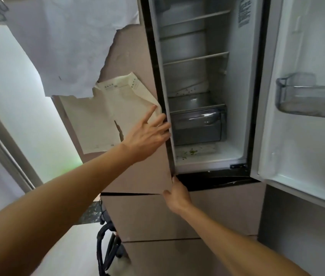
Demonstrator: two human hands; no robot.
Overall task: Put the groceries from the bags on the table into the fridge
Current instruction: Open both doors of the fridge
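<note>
The fridge [235, 96] stands in front of me with its right door [297, 148] swung open. Inside are bare shelves [195, 58] and a clear crisper drawer [197, 126]; crumbs lie on the floor below the drawer. The beige left door [137, 174] is nearly closed. My left hand [147, 134] lies on that door with its fingertips hooked around the inner edge. My right hand [175, 194] grips the door's bottom corner from below. No bags or groceries are in view.
A torn white film [68, 46] and a cream paper sheet [118, 112] hang on the left door. The open door carries a clear bin [313, 96]. Beige lower drawers [147, 216] sit under my hands. Black hoses [106, 248] lie on the floor at the left.
</note>
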